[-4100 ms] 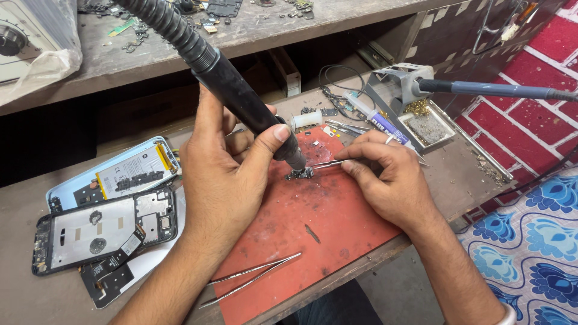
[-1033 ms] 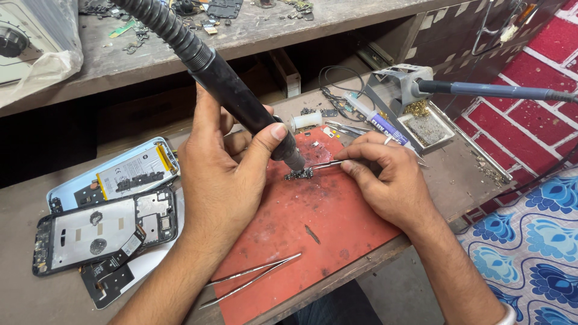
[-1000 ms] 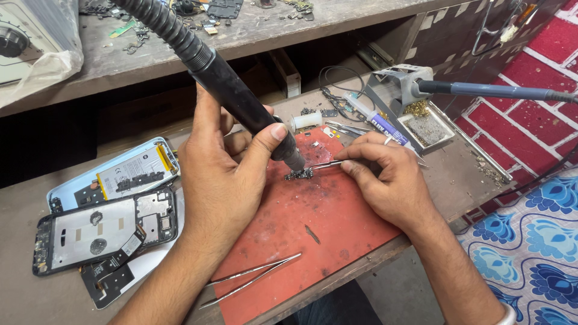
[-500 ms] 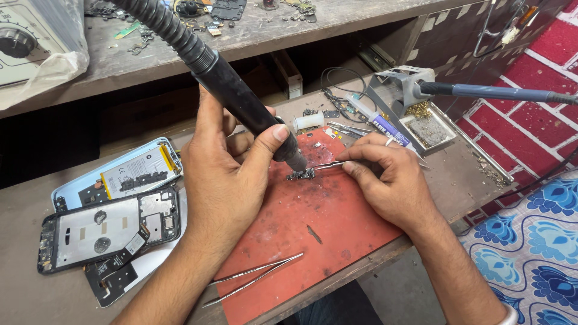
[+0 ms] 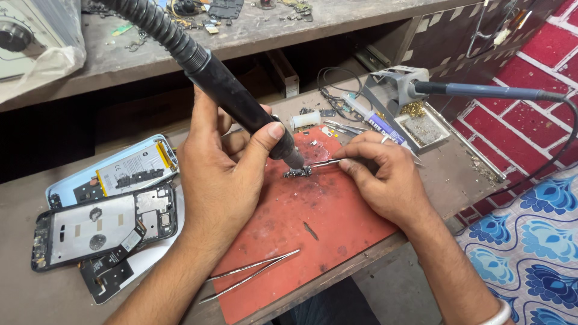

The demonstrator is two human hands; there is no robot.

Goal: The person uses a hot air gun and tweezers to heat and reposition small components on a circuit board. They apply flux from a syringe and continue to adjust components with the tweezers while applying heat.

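Left hand wrapped around black hot-air wand, thumb pressed on barrel near tip; nozzle pointed down at small circuit board. Ribbed hose running up and away to upper left. Right hand pinched shut on tweezers, tips touching right end of board, pinning it flat.

Board lying on upper middle of red work mat, just under nozzle, between both hands. Small dark debris scattered on mat around it. Spare tweezers lying loose near mat's front edge, well apart from board.

Step in hand, by appearance: heating a spot on the board while steadying it. Next move likely calls for nozzle held close above the spot without touching, tweezer pressure light and constant, no sliding of board on mat.

Outward, left on counter: opened phone frame with exposed parts, overlapping a light blue back shell with battery. Behind mat: white tube, flux syringe, loose wires. Right: soldering iron resting in its stand, tray with brass wool beside it. Shelf above, littered with small parts; grey machine with dial at far left, partly under plastic.
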